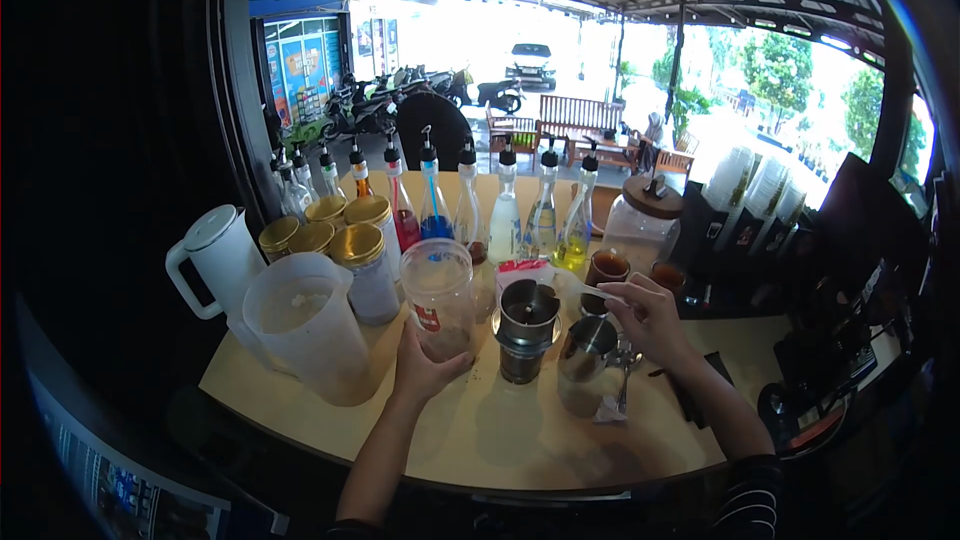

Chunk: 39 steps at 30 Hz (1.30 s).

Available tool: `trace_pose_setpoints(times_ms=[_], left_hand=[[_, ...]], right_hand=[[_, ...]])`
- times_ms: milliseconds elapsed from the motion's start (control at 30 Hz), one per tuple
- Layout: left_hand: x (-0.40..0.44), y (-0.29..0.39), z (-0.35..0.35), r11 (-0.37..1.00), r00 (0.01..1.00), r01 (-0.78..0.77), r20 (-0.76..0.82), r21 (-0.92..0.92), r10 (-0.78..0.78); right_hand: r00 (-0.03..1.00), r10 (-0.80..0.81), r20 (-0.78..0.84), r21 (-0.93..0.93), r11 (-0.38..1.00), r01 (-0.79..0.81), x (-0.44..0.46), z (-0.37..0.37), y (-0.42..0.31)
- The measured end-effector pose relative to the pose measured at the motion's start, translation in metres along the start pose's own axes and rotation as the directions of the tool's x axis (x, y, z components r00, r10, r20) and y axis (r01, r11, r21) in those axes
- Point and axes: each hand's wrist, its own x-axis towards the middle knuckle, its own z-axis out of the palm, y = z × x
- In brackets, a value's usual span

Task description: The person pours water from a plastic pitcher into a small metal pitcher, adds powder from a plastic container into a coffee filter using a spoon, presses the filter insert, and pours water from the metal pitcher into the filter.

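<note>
My left hand (pixel 432 362) wraps round the lower part of a clear plastic jar (pixel 440 285) with a red logo; it stands upright or nearly so, with a little brown stuff at its bottom. In my right hand (pixel 645 315), thumb and fingers pinch the handle of a pale plastic spoon (pixel 578 284). The spoon's head is above and just right of a metal drip coffee filter (pixel 528 312), which is open at the top. Close below my right hand stands a metal pitcher (pixel 590 360), with a metal spoon (pixel 625 385) beside it.
Syrup bottles with pumps (pixel 507 210) line the table's (pixel 480 460) back. Gold-lidded jars (pixel 360 245), a frosted pitcher (pixel 305 330) and a white jug (pixel 220 250) stand left. Brown glasses (pixel 606 268), a wooden-lidded jar (pixel 645 220) and stacked cups (pixel 735 180) are right.
</note>
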Motion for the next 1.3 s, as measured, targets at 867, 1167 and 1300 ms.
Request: trace_pose_setpoints(times_ms=[867,1167,1300], left_hand=[[-0.001,-0.018,0.003,0.984,0.993,0.116,-0.015,0.133,-0.115],[0.001,-0.026,0.001,0.972,0.992,0.073,-0.121,0.223,-0.046],[-0.001,-0.014,-0.003,0.951,0.982,0.127,-0.169,0.283,-0.081]], right_hand=[[0.995,-0.032,0.096,0.108,0.994,0.022,0.098,0.021,-0.043],[0.827,-0.342,0.446,-0.225,0.852,0.473,0.148,0.094,-0.064],[0.752,-0.451,0.481,-0.329,0.702,0.632,0.144,0.107,-0.075]])
